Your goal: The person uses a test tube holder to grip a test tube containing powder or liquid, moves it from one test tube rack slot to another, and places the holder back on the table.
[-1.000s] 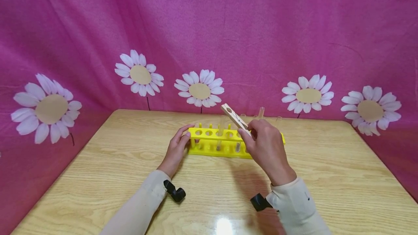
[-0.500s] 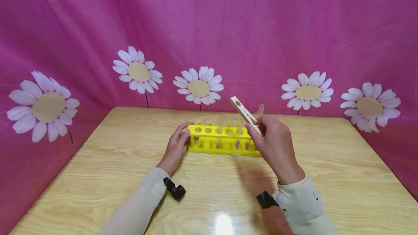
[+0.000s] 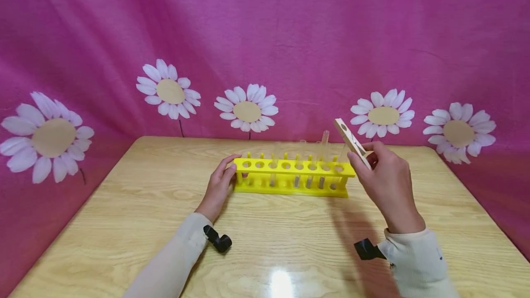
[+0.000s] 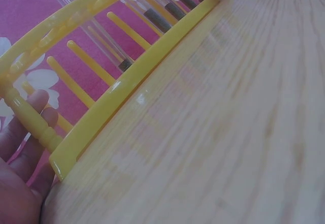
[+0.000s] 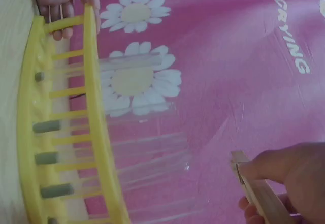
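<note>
A yellow test tube rack [image 3: 258, 171] stands on the table, and several clear test tubes [image 3: 325, 138] are upright in its holes. Dark grey matter [image 5: 57, 190] fills the bottoms of some tubes. My left hand [image 3: 216, 190] grips the rack's left end, with fingers [image 4: 30, 142] behind its end post. In my right hand [image 3: 389, 180] is a wooden test tube clamp [image 3: 352, 141], pinched between thumb and fingers. The clamp slants up and left, its tip above and beyond the rack's right end. No tube sits in the clamp.
The wooden table [image 3: 273, 238] has a shiny spot of light near its front. Behind it hangs a magenta cloth [image 3: 290, 49] with white daisies. Black wrist cameras [image 3: 217, 238] are strapped to both sleeves.
My right hand has moved right with the clamp, away from the rack, so the rack's right end and its tubes show. The left hand stays on the rack.
</note>
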A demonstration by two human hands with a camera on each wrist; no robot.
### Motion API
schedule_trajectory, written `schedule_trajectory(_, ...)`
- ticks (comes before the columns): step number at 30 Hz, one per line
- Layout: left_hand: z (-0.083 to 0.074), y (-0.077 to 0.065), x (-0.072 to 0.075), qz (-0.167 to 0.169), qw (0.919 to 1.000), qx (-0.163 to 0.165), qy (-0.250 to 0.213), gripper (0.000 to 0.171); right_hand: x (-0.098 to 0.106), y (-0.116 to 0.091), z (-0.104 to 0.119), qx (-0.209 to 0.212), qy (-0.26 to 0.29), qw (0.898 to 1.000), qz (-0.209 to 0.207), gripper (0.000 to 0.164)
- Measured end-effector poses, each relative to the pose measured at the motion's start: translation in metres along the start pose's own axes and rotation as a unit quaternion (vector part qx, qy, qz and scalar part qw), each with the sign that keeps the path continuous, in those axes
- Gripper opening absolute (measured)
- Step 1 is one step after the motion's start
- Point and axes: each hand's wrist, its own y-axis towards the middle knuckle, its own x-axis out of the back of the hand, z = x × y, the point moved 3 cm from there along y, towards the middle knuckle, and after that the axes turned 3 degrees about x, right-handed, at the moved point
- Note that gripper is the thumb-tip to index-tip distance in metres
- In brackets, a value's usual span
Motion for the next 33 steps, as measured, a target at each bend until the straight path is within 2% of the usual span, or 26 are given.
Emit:
schedule_trajectory(3, 0.009, 0.005, 0.001, 0.000, 0.9999, 0.001, -0.011, 0.036, 0.004, -0.002, -0.009, -0.020, 0.009, 1.000, 0.018, 0.038)
schedule_trajectory(7, 0.022, 0.012, 0.004, 0.002, 0.9999, -0.005, -0.011, 0.037, 0.006, -0.004, -0.016, -0.043, 0.003, 0.999, 0.018, 0.038)
schedule_trajectory(14, -0.002, -0.003, 0.000, 0.005, 1.0000, -0.001, -0.004, 0.040, 0.010, -0.004, -0.026, -0.071, -0.006, 0.997, 0.015, 0.036)
schedule_trajectory(22, -0.003, -0.004, -0.001, 0.007, 0.9999, -0.005, -0.013, 0.040, 0.011, -0.003, -0.039, -0.087, -0.031, 0.995, 0.031, 0.032)
schedule_trajectory(33, -0.002, -0.003, 0.000, 0.010, 0.9999, -0.004, -0.011, 0.039, 0.005, -0.005, -0.047, -0.134, -0.041, 0.990, 0.007, 0.032)
